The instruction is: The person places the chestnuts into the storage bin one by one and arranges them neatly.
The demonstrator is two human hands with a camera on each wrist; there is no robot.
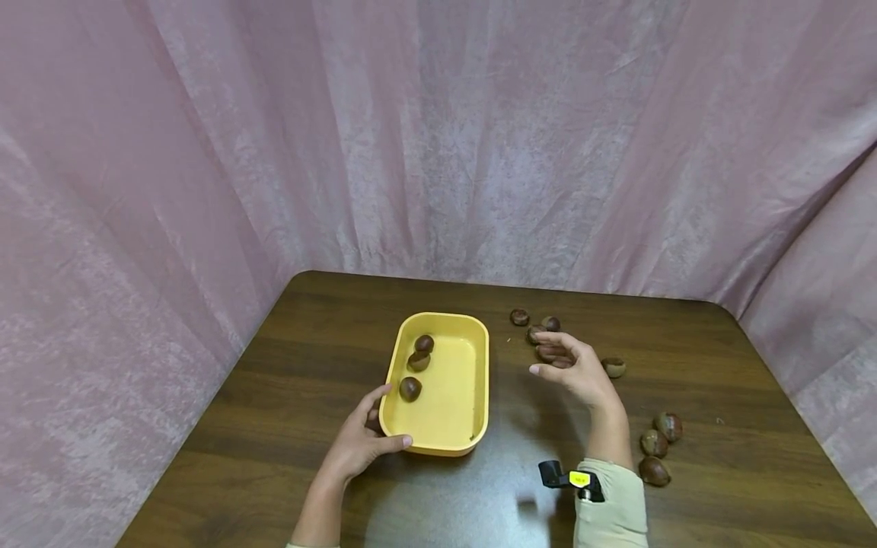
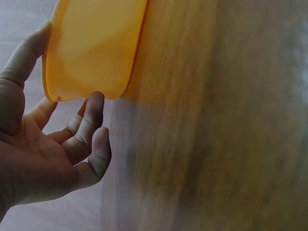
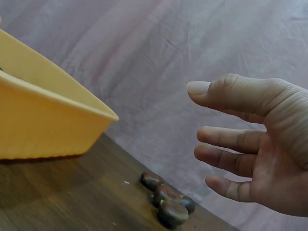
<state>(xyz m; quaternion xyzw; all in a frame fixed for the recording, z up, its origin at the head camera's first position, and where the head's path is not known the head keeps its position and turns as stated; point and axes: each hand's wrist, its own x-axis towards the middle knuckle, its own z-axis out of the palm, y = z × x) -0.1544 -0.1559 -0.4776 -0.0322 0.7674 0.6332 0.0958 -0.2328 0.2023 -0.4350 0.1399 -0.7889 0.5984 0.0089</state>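
A yellow plastic container (image 1: 438, 380) stands on the table with three brown chestnuts (image 1: 410, 389) along its left side. My left hand (image 1: 359, 440) grips its near left corner, thumb at the near rim and fingers along the left wall. In the left wrist view, the fingers of the left hand (image 2: 57, 139) curl up against the container wall (image 2: 91, 57). Right of the container, my right hand (image 1: 578, 373) hovers with fingers parted and nothing between them. Several chestnuts (image 1: 520, 317) lie just beyond it, partly hidden by the fingers; the right wrist view shows this cluster (image 3: 172, 211) below the hand (image 3: 260, 144).
One chestnut (image 1: 613, 367) lies alone to the right of my right hand. Three more chestnuts (image 1: 654, 443) lie near my right forearm. The brown wooden table (image 1: 308, 327) ends at a pink curtain (image 1: 438, 152) behind. A black wrist mount (image 1: 572, 479) sits on the right sleeve.
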